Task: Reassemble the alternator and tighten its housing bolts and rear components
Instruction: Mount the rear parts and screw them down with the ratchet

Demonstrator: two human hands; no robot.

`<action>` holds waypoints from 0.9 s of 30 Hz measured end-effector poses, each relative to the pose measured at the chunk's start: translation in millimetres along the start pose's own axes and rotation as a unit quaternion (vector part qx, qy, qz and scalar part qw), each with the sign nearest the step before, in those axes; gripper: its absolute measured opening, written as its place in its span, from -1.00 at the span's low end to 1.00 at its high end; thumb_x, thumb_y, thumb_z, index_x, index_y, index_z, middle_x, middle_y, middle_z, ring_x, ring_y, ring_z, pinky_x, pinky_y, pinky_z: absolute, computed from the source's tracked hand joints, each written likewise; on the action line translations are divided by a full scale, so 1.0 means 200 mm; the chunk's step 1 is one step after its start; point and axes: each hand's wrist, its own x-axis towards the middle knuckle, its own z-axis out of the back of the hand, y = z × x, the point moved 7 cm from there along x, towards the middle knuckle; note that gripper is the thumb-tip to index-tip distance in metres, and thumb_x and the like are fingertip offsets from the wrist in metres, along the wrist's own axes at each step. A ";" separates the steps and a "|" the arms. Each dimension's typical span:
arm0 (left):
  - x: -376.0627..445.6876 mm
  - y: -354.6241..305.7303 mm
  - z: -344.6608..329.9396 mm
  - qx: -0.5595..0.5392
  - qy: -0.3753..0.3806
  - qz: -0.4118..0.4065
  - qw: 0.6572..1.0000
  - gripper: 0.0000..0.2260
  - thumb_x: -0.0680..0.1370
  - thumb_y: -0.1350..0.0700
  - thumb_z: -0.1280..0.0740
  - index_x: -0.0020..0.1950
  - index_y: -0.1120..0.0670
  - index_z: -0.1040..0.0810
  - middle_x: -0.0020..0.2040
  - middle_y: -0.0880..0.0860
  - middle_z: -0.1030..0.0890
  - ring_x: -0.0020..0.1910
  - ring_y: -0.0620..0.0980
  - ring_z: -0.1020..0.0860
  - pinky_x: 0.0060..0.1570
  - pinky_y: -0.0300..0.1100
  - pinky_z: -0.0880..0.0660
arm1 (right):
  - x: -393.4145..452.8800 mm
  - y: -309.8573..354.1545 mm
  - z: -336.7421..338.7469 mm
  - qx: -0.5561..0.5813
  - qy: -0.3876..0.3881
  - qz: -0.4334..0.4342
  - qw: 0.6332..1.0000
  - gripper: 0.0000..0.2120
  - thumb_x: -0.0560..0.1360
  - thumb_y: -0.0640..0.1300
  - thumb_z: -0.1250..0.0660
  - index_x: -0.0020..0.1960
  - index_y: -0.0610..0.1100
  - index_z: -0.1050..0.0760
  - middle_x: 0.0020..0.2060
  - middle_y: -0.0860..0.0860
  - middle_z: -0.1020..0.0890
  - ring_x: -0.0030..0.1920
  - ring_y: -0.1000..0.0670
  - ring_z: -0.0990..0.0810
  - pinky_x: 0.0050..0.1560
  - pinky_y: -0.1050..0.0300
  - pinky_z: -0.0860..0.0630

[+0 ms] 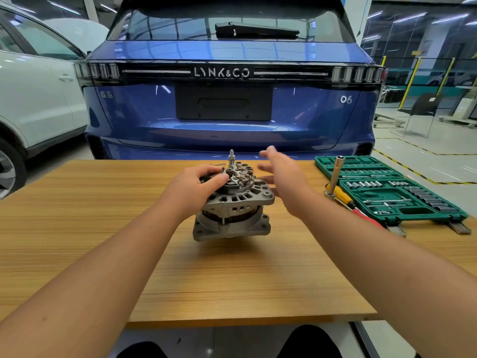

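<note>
A grey metal alternator [233, 215] stands upright in the middle of the wooden table [90, 228], rear end up, with exposed rear parts and a threaded stud [231, 155] on top. My left hand [196, 186] grips the left side of its rear housing, fingers curled over the top edge and thumb on the upper face. My right hand [280, 169] hovers just right of and behind the alternator's top. Its fingers are spread, blurred and hold nothing.
An open green socket set case [387, 187] lies at the table's right. In front of it lie a ratchet with an upright extension bar [335, 177], a yellow-handled screwdriver [340, 193] and a red-handled tool [366, 217]. A blue car [232, 99] stands close behind the table, a white car [33, 99] at left.
</note>
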 end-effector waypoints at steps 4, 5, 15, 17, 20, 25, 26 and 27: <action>0.00 0.01 0.00 -0.002 -0.008 0.002 1.000 -0.66 0.59 -0.21 -0.33 0.35 -0.20 -0.57 0.20 -0.16 -0.56 0.19 -0.09 -0.51 0.13 -0.08 -0.49 | 0.16 -0.08 0.35 -0.268 -0.087 -0.021 0.959 -0.83 0.64 -0.16 -0.20 -0.02 -0.08 -0.56 -0.06 -0.11 -0.65 -0.04 -0.13 -0.64 -0.05 -0.07 -0.66; 0.00 0.01 0.00 -0.003 -0.010 0.001 1.000 -0.67 0.60 -0.21 -0.33 0.34 -0.20 -0.57 0.19 -0.16 -0.56 0.17 -0.09 -0.52 0.09 -0.11 -0.48 | 0.18 -0.13 0.42 -0.378 -0.077 -0.044 0.921 -0.83 0.62 -0.21 -0.19 0.01 -0.16 -0.57 -0.09 -0.14 -0.63 -0.07 -0.14 -0.63 -0.05 -0.06 -0.67; -0.02 0.02 -0.01 -0.014 -0.013 0.005 1.000 -0.69 0.60 -0.23 -0.30 0.32 -0.22 -0.56 0.10 -0.22 -0.57 0.06 -0.20 -0.52 -0.11 -0.20 -0.45 | 0.28 -0.46 0.50 -0.622 0.037 -0.141 0.769 -0.83 0.62 -0.19 -0.24 0.10 -0.24 -0.56 -0.15 -0.11 -0.55 -0.17 -0.06 -0.55 -0.27 0.14 -0.51; -0.02 0.02 -0.01 -0.015 -0.012 0.007 1.000 -0.68 0.60 -0.23 -0.30 0.33 -0.22 -0.56 0.12 -0.20 -0.58 0.06 -0.20 -0.52 -0.11 -0.21 -0.44 | 0.30 -0.48 0.52 -0.577 0.014 -0.147 0.803 -0.83 0.61 -0.17 -0.29 0.12 -0.24 -0.57 -0.07 -0.13 -0.61 -0.13 -0.08 -0.59 -0.22 0.10 -0.57; -0.02 0.03 -0.01 -0.015 -0.012 0.008 1.000 -0.68 0.60 -0.23 -0.31 0.33 -0.22 -0.56 0.12 -0.21 -0.58 0.06 -0.20 -0.52 -0.10 -0.20 -0.45 | 0.32 -0.50 0.54 -0.547 0.000 -0.155 0.823 -0.78 0.59 -0.13 -0.36 0.17 -0.23 -0.58 0.03 -0.15 -0.63 -0.03 -0.10 -0.63 -0.08 0.07 -0.64; -0.01 0.03 -0.01 -0.021 -0.014 0.010 1.000 -0.69 0.59 -0.24 -0.32 0.31 -0.24 -0.57 0.09 -0.26 -0.57 0.04 -0.22 -0.52 -0.12 -0.22 -0.44 | 0.34 -0.52 0.53 -0.555 0.010 -0.157 0.817 -0.75 0.58 -0.10 -0.40 0.17 -0.24 -0.58 0.01 -0.14 -0.64 -0.04 -0.09 -0.64 -0.08 0.09 -0.63; -0.01 0.03 -0.01 -0.022 -0.015 0.010 1.000 -0.69 0.59 -0.24 -0.32 0.30 -0.24 -0.57 0.08 -0.28 -0.56 0.04 -0.23 -0.52 -0.13 -0.23 -0.43 | 0.34 -0.52 0.53 -0.560 0.012 -0.155 0.814 -0.75 0.59 -0.10 -0.39 0.19 -0.24 -0.58 0.02 -0.14 -0.64 -0.02 -0.10 -0.64 -0.03 0.07 -0.65; -0.01 0.03 -0.01 -0.023 -0.018 0.010 1.000 -0.69 0.58 -0.24 -0.32 0.30 -0.24 -0.58 0.08 -0.30 -0.55 0.04 -0.24 -0.52 -0.13 -0.24 -0.42 | 0.34 -0.52 0.53 -0.564 0.017 -0.152 0.811 -0.74 0.60 -0.10 -0.38 0.20 -0.24 -0.58 0.04 -0.14 -0.65 0.00 -0.10 -0.65 0.01 0.06 -0.65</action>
